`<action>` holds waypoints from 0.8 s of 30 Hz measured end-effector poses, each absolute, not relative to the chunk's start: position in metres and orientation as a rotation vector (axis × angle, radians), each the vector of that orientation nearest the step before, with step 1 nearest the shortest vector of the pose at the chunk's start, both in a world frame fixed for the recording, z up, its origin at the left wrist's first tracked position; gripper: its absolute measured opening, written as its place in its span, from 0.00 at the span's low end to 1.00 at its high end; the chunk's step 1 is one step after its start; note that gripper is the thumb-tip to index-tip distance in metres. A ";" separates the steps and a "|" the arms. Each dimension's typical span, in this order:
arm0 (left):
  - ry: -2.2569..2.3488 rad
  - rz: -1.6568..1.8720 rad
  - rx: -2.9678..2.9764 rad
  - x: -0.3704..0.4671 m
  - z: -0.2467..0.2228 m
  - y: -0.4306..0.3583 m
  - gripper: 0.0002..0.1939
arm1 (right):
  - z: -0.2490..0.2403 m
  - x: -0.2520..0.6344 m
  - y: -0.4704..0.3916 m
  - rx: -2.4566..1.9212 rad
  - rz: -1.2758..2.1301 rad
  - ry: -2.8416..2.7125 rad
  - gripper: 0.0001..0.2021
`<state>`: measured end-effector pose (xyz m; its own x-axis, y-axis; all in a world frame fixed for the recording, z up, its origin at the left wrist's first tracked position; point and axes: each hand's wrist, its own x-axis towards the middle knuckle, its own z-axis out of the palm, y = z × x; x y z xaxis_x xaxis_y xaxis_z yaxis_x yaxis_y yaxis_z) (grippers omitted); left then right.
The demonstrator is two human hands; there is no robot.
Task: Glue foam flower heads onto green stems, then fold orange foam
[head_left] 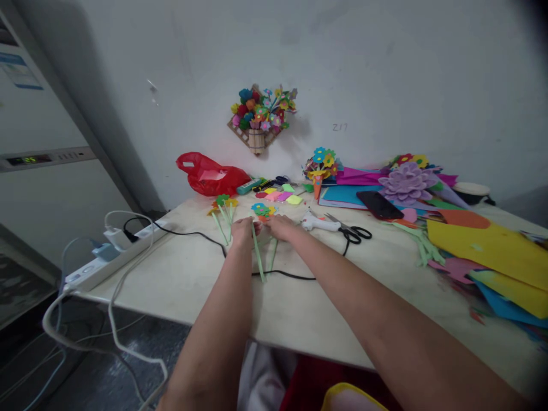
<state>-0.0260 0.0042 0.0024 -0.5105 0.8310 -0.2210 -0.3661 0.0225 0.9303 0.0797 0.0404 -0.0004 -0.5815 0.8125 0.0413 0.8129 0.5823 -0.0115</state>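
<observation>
My left hand [242,229] is closed, its fingers pinched on the pale green stem [258,257] of a paper flower. Close beside it, my right hand [280,227] has its fingers bent in at the flower heads [260,209], which are blue, green, orange and yellow. A second green stem [273,254] slants down under the right hand. Exactly where the fingertips grip is partly hidden. Left of my hands lie several finished-looking paper flowers [223,201] with green stems. On the right are a white glue gun [321,222] and black-handled scissors [354,234].
A red plastic bag [209,176] and coloured paper pieces [278,196] sit behind. A black cable [295,277] crosses the table. The power strip [111,260] lies along the left edge. A phone [379,204] and foam sheets [488,245] crowd the right side.
</observation>
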 end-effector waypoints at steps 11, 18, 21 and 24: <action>1.474 1.628 0.541 -0.027 0.000 0.006 0.05 | -0.007 0.083 0.040 -1.344 -0.112 -2.720 0.22; 1.500 1.557 0.615 -0.029 -0.005 0.007 0.14 | 0.003 0.093 0.030 -1.029 -0.252 -2.726 0.22; 1.460 1.562 0.609 -0.031 -0.008 0.012 0.10 | 0.004 0.097 0.020 -0.858 -0.316 -2.790 0.20; 1.439 1.572 0.615 -0.031 -0.007 0.012 0.05 | 0.003 0.102 0.014 -0.789 -0.237 -2.750 0.19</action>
<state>-0.0306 0.0123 -0.0072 -0.4798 0.8537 -0.2025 -0.2769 0.0716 0.9582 0.1017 0.0141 0.0027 -0.8152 0.4949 0.3011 0.5391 0.8383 0.0818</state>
